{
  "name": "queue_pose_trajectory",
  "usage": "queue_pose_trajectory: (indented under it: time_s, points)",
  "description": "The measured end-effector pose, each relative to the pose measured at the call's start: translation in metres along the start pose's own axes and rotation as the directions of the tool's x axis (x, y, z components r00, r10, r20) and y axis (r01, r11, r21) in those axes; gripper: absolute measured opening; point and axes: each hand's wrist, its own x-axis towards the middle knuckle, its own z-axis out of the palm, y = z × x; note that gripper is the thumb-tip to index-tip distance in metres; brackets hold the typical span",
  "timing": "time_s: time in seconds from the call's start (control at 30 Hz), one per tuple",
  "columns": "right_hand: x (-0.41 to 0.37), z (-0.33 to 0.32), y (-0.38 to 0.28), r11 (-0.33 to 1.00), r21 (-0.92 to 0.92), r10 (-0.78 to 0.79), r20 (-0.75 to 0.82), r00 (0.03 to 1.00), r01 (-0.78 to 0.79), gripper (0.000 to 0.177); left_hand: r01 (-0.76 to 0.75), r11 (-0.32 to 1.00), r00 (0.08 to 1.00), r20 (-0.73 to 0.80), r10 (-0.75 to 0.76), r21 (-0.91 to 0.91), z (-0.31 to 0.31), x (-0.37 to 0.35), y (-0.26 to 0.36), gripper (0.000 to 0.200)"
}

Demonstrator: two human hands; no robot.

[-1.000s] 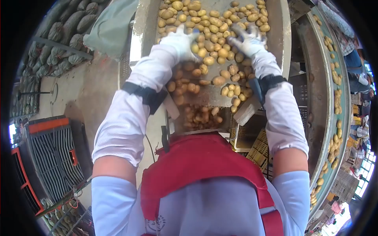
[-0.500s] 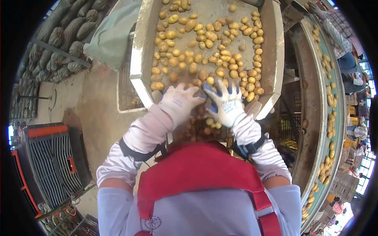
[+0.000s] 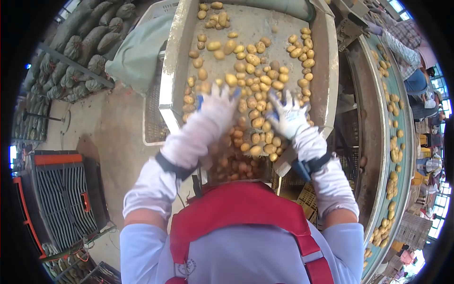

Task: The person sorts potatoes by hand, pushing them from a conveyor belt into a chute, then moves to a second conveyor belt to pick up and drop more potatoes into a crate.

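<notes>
Yellow potatoes (image 3: pixel 255 87) lie scattered over a metal chute (image 3: pixel 283 23) with raised side walls. My left hand (image 3: pixel 218 109), in a white glove with blue fingertips, is over the left part of the potatoes, fingers spread and slightly blurred. On the right, my gloved right hand (image 3: pixel 289 118) lies among the potatoes near the right wall, its fingers apart. Between the hands, a stream of potatoes runs to the chute's lower lip. Below it, more potatoes (image 3: pixel 239 168) sit in a container close to my body, partly hidden by my red apron.
A green conveyor belt (image 3: pixel 402 165) carries potatoes along the right, with a person (image 3: pixel 402 52) beside it. Filled mesh sacks (image 3: pixel 90 42) are stacked at upper left. A white plastic crate (image 3: pixel 153 118) stands left of the chute, and a dark machine with orange trim (image 3: pixel 64 189) at lower left.
My hands have moved farther apart, the left one up and to the left, the right one slightly right. Potatoes have slid down between them toward the lip, baring more of the upper chute.
</notes>
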Motion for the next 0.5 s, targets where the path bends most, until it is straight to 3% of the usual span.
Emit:
queue_pose_trajectory:
  time_s: [0.03,0.1,0.13,0.17,0.23,0.3,0.33,0.37,0.4,0.43,0.47,0.5]
  points:
    - [-0.008,-0.008,-0.011,0.999,-0.002,-0.039,0.027,0.999,0.039,0.074,-0.015,0.999,1.000,-0.024,0.016,0.040,0.014,-0.004,0.008,0.077]
    - [-0.019,-0.016,-0.025,0.987,0.009,-0.159,0.135,0.978,0.159,0.073,-0.126,0.991,0.992,-0.005,0.126,-0.044,0.005,-0.024,0.014,0.074]
    - [-0.020,-0.021,-0.022,0.947,0.037,-0.320,0.150,0.935,0.318,0.070,-0.222,0.944,0.960,0.113,0.255,-0.243,-0.014,-0.029,0.002,0.070]
    - [-0.013,-0.021,-0.016,0.898,0.258,-0.410,0.190,0.892,0.357,0.063,-0.218,0.947,0.962,0.111,0.249,-0.237,-0.021,-0.027,-0.007,0.070]
    - [0.021,-0.047,0.008,0.726,0.495,-0.550,0.002,0.835,0.477,0.058,-0.261,0.885,0.965,-0.106,0.239,-0.385,-0.032,-0.005,-0.034,0.066]
    - [0.076,-0.081,0.033,0.798,0.403,-0.391,-0.220,0.893,0.449,0.057,-0.282,0.940,0.857,-0.491,0.157,-0.191,-0.013,0.054,-0.078,0.071]
    - [0.118,-0.082,0.053,0.934,0.245,-0.179,-0.312,0.933,0.262,0.059,-0.103,0.967,0.914,-0.406,-0.001,-0.232,-0.032,0.075,-0.090,0.074]
    - [0.158,-0.076,0.073,0.995,0.100,0.018,-0.431,0.902,0.028,0.061,0.081,0.962,0.934,-0.317,-0.164,-0.259,-0.049,0.090,-0.097,0.078]
    - [0.192,-0.059,0.088,0.996,0.059,0.086,-0.373,0.924,-0.069,0.063,0.085,0.960,0.931,-0.321,-0.171,-0.265,-0.050,0.099,-0.100,0.078]
    - [0.214,-0.049,0.096,0.986,0.014,0.159,-0.323,0.933,-0.163,0.066,0.166,0.938,0.961,-0.162,-0.223,-0.304,-0.045,0.110,-0.101,0.081]
    - [0.195,-0.056,0.065,0.944,-0.224,0.185,-0.251,0.950,-0.243,0.073,0.250,0.913,0.964,-0.002,-0.265,-0.323,-0.041,0.121,-0.104,0.084]
    - [0.183,-0.064,0.045,0.958,-0.150,0.211,-0.199,0.957,-0.242,0.074,0.235,0.925,0.972,0.085,-0.220,-0.298,-0.031,0.125,-0.096,0.086]
